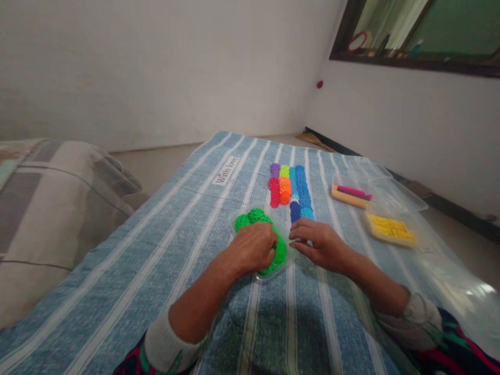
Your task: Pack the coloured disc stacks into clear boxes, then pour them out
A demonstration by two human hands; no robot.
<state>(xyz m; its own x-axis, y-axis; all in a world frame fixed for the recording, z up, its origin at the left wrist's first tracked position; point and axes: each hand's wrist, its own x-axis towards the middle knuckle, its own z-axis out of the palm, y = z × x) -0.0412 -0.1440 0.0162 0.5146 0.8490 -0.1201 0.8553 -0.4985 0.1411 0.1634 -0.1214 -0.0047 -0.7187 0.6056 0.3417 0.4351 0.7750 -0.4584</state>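
A clear plastic tub (pixel 262 277) full of green, round, bumpy-edged discs (pixel 279 250) sits on the striped cloth in front of me. My left hand (pixel 255 245) is closed, its fingers curled down over the green discs; what they grip is hidden. Just right of the tub hovers my right hand (pixel 316 240), thumb and fingers apart with nothing visible between them. Beyond it lie rows of similar discs: purple (pixel 275 169), lime (pixel 285 171), red (pixel 275 191), orange (pixel 285 190), blue (pixel 302 187) and dark blue (pixel 295 211).
On the right stand a tub of yellow pieces (pixel 391 228) and a tub with pink, dark and pale orange pieces (pixel 351 196). A clear lid (pixel 406 190) lies beside them. The striped cloth (pixel 187 219) covers the table. Grey-striped fabric (pixel 70 208) bulges at left.
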